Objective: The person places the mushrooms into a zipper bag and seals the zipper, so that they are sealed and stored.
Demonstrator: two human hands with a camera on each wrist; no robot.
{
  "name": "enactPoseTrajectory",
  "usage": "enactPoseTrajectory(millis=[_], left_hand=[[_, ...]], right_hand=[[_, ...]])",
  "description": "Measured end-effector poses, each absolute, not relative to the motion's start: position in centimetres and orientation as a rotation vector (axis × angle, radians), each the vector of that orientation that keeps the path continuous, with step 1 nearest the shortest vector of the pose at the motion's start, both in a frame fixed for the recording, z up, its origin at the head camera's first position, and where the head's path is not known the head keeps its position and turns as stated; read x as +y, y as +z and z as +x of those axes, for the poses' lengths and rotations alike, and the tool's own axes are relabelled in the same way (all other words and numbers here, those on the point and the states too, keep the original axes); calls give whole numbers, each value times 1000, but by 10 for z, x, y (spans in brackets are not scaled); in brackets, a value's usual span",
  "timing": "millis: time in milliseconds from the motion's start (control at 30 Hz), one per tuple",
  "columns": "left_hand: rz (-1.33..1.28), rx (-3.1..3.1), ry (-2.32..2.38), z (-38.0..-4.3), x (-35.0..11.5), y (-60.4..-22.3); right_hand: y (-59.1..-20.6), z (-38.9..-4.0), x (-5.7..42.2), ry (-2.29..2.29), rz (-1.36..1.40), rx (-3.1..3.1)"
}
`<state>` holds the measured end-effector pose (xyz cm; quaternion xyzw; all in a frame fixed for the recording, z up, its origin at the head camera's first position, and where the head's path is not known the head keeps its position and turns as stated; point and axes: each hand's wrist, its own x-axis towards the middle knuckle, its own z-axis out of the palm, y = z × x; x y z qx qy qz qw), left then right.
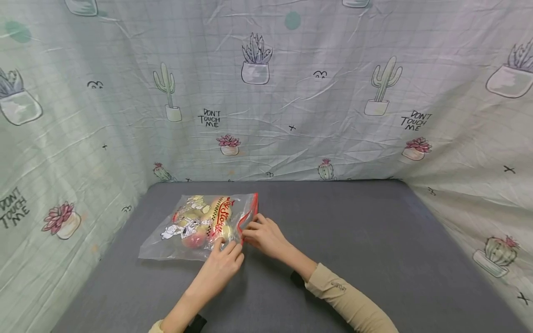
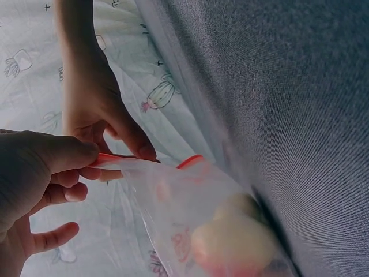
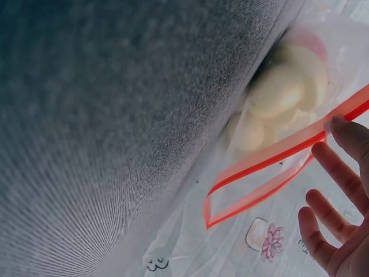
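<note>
A clear zip bag with red "Toy Story" lettering and cartoon figures lies on the grey table, holding several round, fruit-like things, yellowish and pink. Its red zip edge faces right, and the two strips gape apart toward the far end. My left hand pinches the near end of this edge between thumb and forefinger, the other fingers loosely bent. With thumb and forefinger, my right hand pinches the zip a little farther along, at a small pale piece on the strip.
The grey table extends to the right of the bag. Behind it and at both sides hangs a pale cloth printed with potted cacti. Dark bands show at both wrists.
</note>
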<state>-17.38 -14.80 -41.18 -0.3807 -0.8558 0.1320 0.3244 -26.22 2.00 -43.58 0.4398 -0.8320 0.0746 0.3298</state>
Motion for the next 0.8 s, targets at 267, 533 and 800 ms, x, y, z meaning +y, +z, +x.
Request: enactPoseTrajectory(millis=[267, 533, 800], left_hand=[[-993, -2250, 346, -174, -147, -409], [-991, -2242, 339, -173, -147, -408], [-991, -2231, 356, -173, -147, -404]], right_hand=[[-436, -268, 21, 183, 1143, -2170], [-435, -271, 21, 162, 1135, -2166], [-435, -277, 21, 167, 1122, -2163]])
